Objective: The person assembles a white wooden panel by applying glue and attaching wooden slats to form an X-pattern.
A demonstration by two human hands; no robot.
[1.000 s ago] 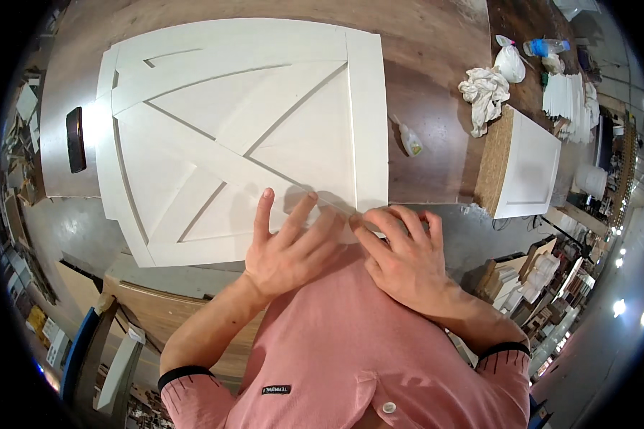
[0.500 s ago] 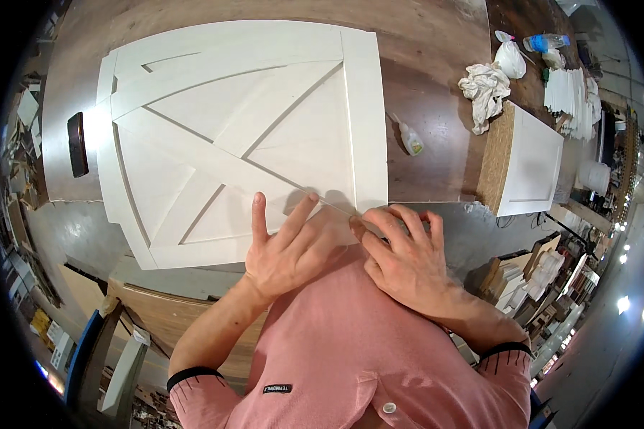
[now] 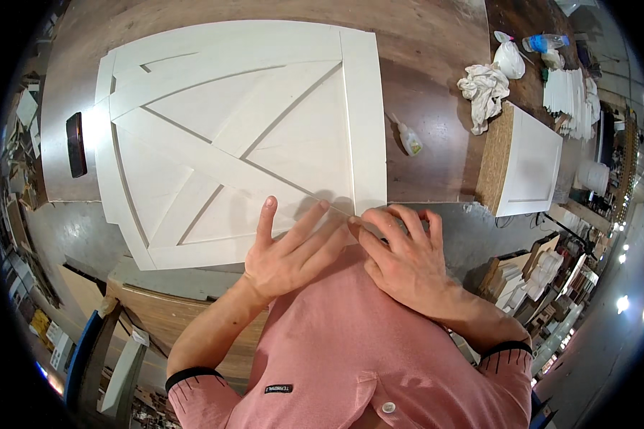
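While my chest hides the near edge, my left hand (image 3: 290,250) and right hand (image 3: 401,261) press flat, fingers spread, gripping nothing, on one white door panel (image 3: 229,136).

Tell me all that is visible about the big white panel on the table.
The white panel looks like painted wood: a flat frame with crossing diagonal slats. It lies flat on the brown table, its near edge overhanging. The left hand rests spread on its near corner; the right hand touches that corner edge.

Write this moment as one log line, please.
left hand: flat on white door panel | right hand: at panel's near corner | glue bottle: on table
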